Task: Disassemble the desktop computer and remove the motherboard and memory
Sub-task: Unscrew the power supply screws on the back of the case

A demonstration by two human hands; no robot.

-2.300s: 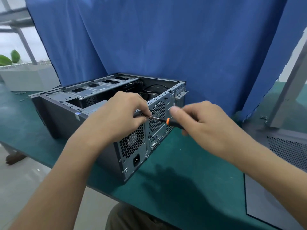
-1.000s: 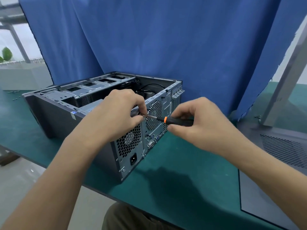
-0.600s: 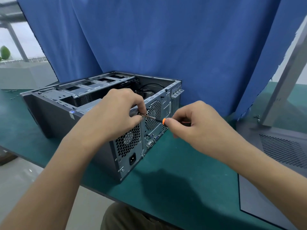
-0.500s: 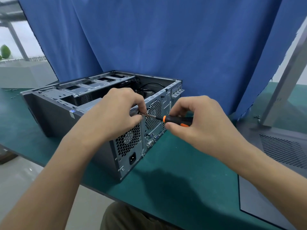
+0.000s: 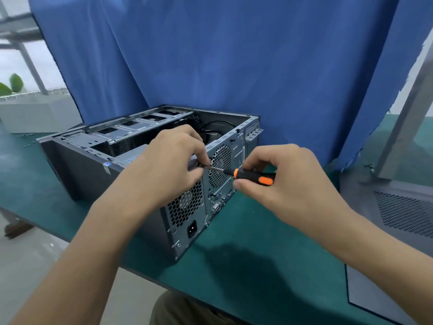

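Blue curtain (image 5: 234,66) hangs right behind computer case (image 5: 89,174), shuts off 12 o'clock. Perforated panel (image 5: 398,214) and metal post (image 5: 407,118) crowd 3 o'clock. Bare green table (image 5: 253,254) at 5 o'clock: free. Case top open, drive cage (image 5: 131,127) over its 10 o'clock half. Left hand (image 5: 173,160) and right hand (image 5: 285,181) on screwdriver (image 5: 253,177) block rear panel (image 5: 185,207).

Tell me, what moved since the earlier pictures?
The right hand shifted its fingers on the screwdriver and turned it, so the handle's orange patch now faces the camera. Nothing was let go. The left hand still pinches the shaft near its tip at the back of the computer case. The case stayed put on the table.
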